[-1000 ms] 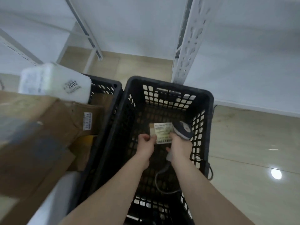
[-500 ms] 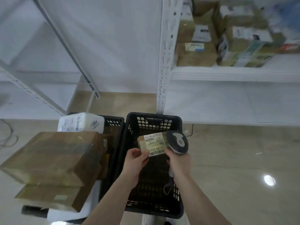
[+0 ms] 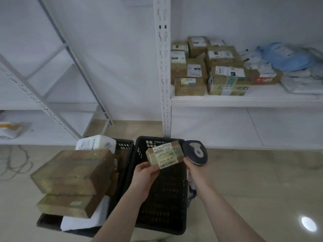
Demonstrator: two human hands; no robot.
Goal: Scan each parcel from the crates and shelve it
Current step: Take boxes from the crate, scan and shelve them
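While the small brown cardboard parcel with the white barcode label [image 3: 164, 155] sits tilted above the far end of the black plastic lattice crate [image 3: 162, 203], the left hand [image 3: 146, 175] has it pinched by its near lower corner, thumb on the label face, fingers curled beneath. Label up, barcode strip along the near edge, plain to read from above.

Over to the right hand [image 3: 195, 172]: it's wrapped round the handle of the grey handheld barcode scanner [image 3: 195, 152], and the scanner's rounded head sits just beside the parcel's right end, very close; whether they touch I can't tell. A cable [image 3: 191, 193] trails down from the handle along the crate's right wall.

Left of that crate stands a second black crate [image 3: 124, 149], piled high: two large brown taped cartons [image 3: 73, 170] stacked one on the other, overhanging its near left corner, and a white wrapped package marked 2002 [image 3: 96, 144] at its far edge.

Beyond, on the white metal shelf [image 3: 244, 100], brown labelled boxes [image 3: 206, 67] crowd the left end against the upright, with pale blue and grey mailer bags [image 3: 286, 56] further right. Both crates stand on the beige tiled floor [image 3: 262, 180].
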